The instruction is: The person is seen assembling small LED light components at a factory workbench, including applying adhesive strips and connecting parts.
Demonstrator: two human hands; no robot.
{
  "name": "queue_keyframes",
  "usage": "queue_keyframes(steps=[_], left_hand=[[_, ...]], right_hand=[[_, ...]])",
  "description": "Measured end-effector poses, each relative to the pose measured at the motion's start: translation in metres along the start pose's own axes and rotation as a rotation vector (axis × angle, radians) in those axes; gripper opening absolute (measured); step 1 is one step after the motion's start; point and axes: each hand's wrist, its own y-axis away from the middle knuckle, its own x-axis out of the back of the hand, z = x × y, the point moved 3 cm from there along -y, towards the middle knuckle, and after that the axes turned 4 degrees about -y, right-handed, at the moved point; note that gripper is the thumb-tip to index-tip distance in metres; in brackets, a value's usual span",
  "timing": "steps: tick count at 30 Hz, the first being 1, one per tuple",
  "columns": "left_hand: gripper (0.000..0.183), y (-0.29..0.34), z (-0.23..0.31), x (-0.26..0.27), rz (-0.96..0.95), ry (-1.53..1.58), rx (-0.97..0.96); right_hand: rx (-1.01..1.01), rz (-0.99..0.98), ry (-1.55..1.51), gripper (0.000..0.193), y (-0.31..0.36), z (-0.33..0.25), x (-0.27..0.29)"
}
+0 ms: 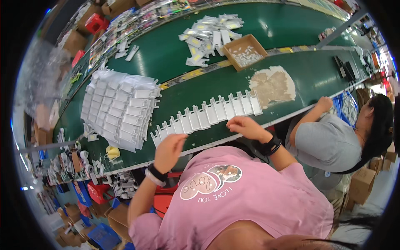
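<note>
**White packets lined on green belt**

White flat plastic packets (206, 116) lie overlapped in a row along the green table's (175, 54) near edge. Left hand (168, 151) hovers just beside them, fingers curled, empty; right hand (246, 126) touches the row, fingers loosely together. Risk: a careless nudge could fan the row or tip packets off.

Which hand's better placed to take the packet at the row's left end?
Left. The left hand hovers beside the left end of the white packet row; the right hand sits farther along, below the row's right half.
</note>
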Motion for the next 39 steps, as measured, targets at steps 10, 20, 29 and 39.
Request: queue_keyframes(steps=[10, 20, 29, 39], left_hand=[[0.047, 0.103, -0.208, -0.048, 0.444, -0.084, 0.75], [0.04, 0.068, -0.191, -0.051, 0.411, -0.354, 0.811], [0.04, 0.04, -0.17, -0.055, 0.394, -0.208, 0.718], [0.037, 0.079, -0.176, -0.005, 0.418, -0.252, 0.618]], right_hand=[[0.031, 0.699, 0.526, 0.028, 0.01, 0.02, 0.095], [-0.018, 0.641, 0.578, 0.041, 0.009, 0.047, 0.101], [-0.024, 0.677, 0.724, 0.045, 0.013, 0.04, 0.106], [0.033, 0.583, 0.859, 0.048, 0.01, 0.069, 0.116]])
